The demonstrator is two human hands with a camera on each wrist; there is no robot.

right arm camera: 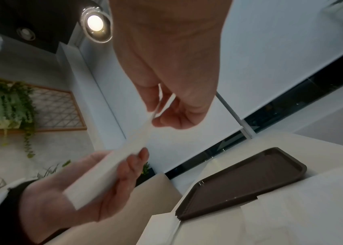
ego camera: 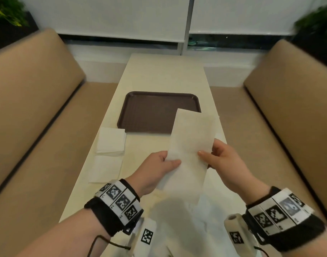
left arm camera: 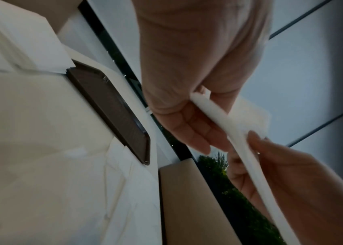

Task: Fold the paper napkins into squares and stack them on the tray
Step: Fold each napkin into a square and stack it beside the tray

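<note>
Napkin (ego camera: 191, 145): long white strip, held in the air above the near half of the table (ego camera: 159, 78), its far end overlapping the view of the tray's near right corner. It is lifted, not resting on anything. Seen edge-on from both wrist views it reads as a thin flat band.

Left hand (ego camera: 155, 169): pinches the strip's left edge, thumb on top, remaining fingers underneath. Right hand (ego camera: 224, 160): pinches the right edge the same way, thumb on top, fingers curled below. The hands sit opposite each other across the strip's width, at about its middle.

Tray (ego camera: 151, 112): dark brown, rectangular with rounded corners, flat on the table beyond the hands. No napkin lies in it.

Stack of napkins (ego camera: 110, 140): white, squarish, on the table just beside the tray's near left corner. A single flat sheet (ego camera: 106, 168) lies nearer the person, touching or slightly under the stack; cannot tell which.

More white paper (ego camera: 177, 229) lies spread on the near end of the table, below the wrists; layers not separable.

Both wrists carry black bands with square printed markers.

Surroundings: tan bench seats either side of the table, white roller blinds behind, green plants at both far corners.
</note>
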